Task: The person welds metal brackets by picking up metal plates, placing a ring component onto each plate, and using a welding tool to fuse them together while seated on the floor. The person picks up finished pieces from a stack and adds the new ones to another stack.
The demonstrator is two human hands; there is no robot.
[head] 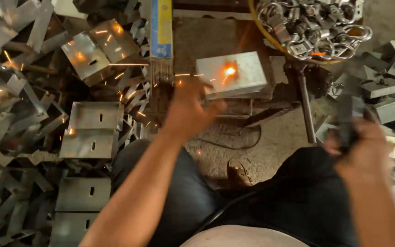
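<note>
Glowing orange at one spot, a pale metal plate lies flat on a dark work stand, with sparks scattered leftward from the hot point. The left hand hangs just in front of the plate's near left corner, blurred, fingers loosely spread and not closed on anything that can be made out; it does not seem to touch the plate. The right hand is well apart to the right, wrapped around a dark blurred object whose kind cannot be told. The two hands stand far from each other, the plate nearer the left. A blue and yellow box with thin rods poking from its end lies just left of the plate. Bent metal sheets with slots are heaped on the left, and a yellow-rimmed basket of shiny ring fittings sits beyond the plate on the right.
</note>
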